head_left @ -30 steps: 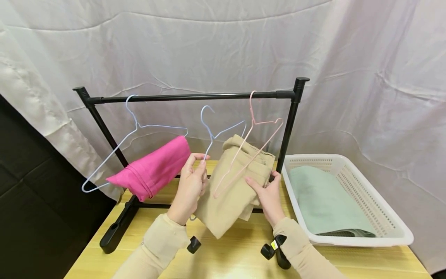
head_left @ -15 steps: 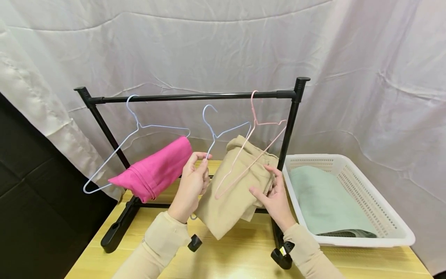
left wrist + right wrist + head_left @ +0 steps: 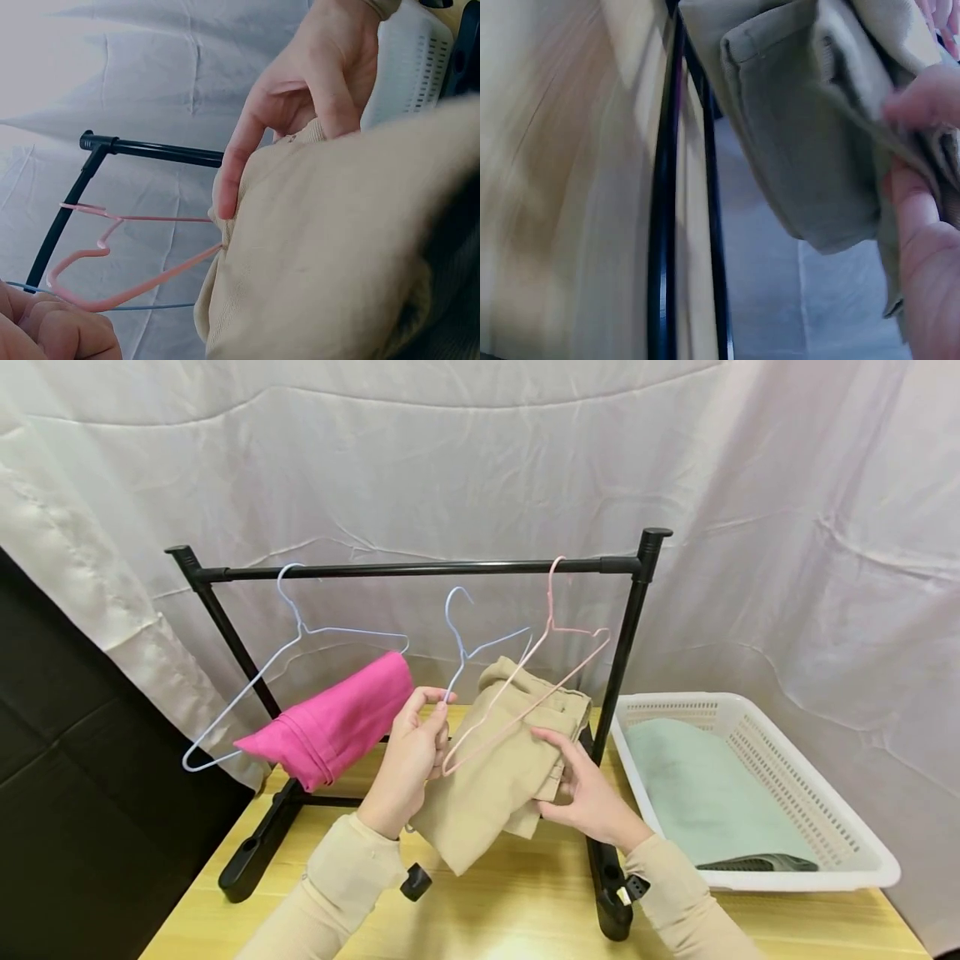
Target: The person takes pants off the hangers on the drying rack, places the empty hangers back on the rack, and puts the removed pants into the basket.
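My left hand (image 3: 408, 760) pinches a light-blue wire hanger (image 3: 460, 652) just below its neck. Its hook stands below the rail, apart from it. A folded khaki garment (image 3: 480, 793) with stitched seams hangs from this hanger, tilted down to the left. At the garment's right edge is my right hand (image 3: 592, 802), the fingers over the front and the thumb lower down. The right wrist view has its thumb and finger pinching the layered folds (image 3: 855, 82). A pink hanger (image 3: 550, 610) hooked on the rail overlaps the garment's front in the head view.
A black rack (image 3: 420, 568) stands on the wooden table (image 3: 480, 910). At its left, folded pink cloth (image 3: 337, 718) hangs on another blue hanger (image 3: 300, 627). Right of the rack is a white basket (image 3: 840, 827) with folded pale-green cloth (image 3: 697, 793). A light curtain (image 3: 465, 460) is behind.
My right hand has shifted lower on the garment's edge, its wrist moving right and down. The pink hanger's lower end has swung left. My left hand keeps its pinch.
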Motion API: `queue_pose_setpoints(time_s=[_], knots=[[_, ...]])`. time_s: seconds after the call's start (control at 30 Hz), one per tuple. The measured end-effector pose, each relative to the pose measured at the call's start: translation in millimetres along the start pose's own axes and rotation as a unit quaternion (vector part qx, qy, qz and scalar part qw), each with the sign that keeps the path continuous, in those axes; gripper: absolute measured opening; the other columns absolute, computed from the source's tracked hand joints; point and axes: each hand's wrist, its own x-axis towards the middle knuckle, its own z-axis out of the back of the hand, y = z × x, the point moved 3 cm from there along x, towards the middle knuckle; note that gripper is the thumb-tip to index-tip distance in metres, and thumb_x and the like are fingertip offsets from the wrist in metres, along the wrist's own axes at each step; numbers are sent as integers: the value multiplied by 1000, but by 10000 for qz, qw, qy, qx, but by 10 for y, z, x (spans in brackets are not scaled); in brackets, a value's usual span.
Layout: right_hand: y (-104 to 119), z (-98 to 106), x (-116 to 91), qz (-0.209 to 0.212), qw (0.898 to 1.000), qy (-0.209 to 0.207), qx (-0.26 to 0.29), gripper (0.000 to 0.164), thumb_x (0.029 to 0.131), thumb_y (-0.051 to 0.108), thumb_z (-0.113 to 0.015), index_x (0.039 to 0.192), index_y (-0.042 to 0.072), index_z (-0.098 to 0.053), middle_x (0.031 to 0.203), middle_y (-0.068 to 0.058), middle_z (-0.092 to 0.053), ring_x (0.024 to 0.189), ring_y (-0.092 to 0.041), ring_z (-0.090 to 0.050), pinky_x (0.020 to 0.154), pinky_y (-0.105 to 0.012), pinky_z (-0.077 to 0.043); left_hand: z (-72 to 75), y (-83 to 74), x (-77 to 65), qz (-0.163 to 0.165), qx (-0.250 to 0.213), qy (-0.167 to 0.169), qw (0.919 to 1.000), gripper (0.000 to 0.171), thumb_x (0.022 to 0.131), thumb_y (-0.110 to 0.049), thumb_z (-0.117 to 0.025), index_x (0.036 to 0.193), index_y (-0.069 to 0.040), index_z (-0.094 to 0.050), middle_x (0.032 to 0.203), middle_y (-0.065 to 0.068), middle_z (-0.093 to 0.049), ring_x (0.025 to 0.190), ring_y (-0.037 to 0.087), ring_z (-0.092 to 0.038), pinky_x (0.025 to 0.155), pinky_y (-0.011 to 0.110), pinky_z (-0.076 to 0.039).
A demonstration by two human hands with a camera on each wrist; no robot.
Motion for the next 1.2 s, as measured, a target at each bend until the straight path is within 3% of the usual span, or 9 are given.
queue_pose_setpoints(time_s=[0.17,0.27,0.4,0.57,0.67,0.73,0.83,1.03,1.2], knots=[[67,5,-3,-164,9981,413,-432,106,81,-23,-60,170,22,-24,163,-23,-30,124,-27,-66,88,-27,-63,10,-17,-6,-6,5,51,10000,17,117,-18,-44,128,-13,-55,63,-4,-31,46,9,-28,44,21,-23],[109,4,12,227,9880,270,-1505,101,84,-23,-60,169,22,-29,159,-22,-40,121,-26,-63,84,-24,-60,21,-24,-12,-9,65,60,10000,16,117,-19,-44,127,-14,-55,61,-5,-32,45,8,-28,43,20,-21],[171,20,42,1129,9398,-573,-3174,92,81,-24,-70,159,19,-48,136,-13,-61,99,-17,-56,72,-25,-52,23,-36,-20,-29,112,102,9999,16,117,-22,-44,125,-15,-56,58,-6,-34,44,7,-27,42,21,-21],[225,45,65,1883,8868,-1428,-3972,73,78,-11,-89,140,19,-66,111,-8,-63,75,-12,-50,59,-24,-49,1,-41,-27,-44,8,250,9997,15,117,-22,-43,123,-15,-54,58,-6,-34,44,8,-28,43,22,-23],[236,54,81,2055,8641,-1696,-4269,60,82,-5,-88,132,22,-69,100,-9,-57,63,-12,-41,50,-24,-43,-8,-29,-28,-38,-7,298,9995,14,117,-21,-43,124,-14,-55,58,-6,-32,43,8,-25,42,21,-22],[233,56,90,2039,8591,-1766,-4350,55,84,-5,-85,129,23,-70,96,-9,-54,61,-12,-38,48,-23,-39,-15,-18,-27,-12,-1,335,9994,15,117,-21,-43,124,-14,-54,59,-6,-32,44,7,-23,41,20,-20],[219,54,96,1931,8599,-1767,-4382,55,84,-9,-78,128,23,-70,91,-7,-50,61,-11,-35,48,-22,-36,-31,-4,-24,53,21,413,9991,15,117,-22,-43,126,-15,-53,59,-7,-32,44,6,-21,41,19,-17],[182,46,102,1798,8565,-1843,-4474,44,88,6,-84,126,25,-71,88,-4,-45,71,-15,-38,52,-26,-42,-44,0,-23,56,77,427,9990,16,118,-24,-43,127,-15,-53,59,-7,-31,44,6,-20,41,19,-16],[174,47,122,1967,8475,-2015,-4500,35,86,11,-85,117,24,-76,87,-5,-35,79,-19,-33,66,-28,-33,-36,8,-17,52,105,397,9991,17,118,-24,-42,127,-14,-52,59,-7,-32,44,6,-21,41,19,-16]])
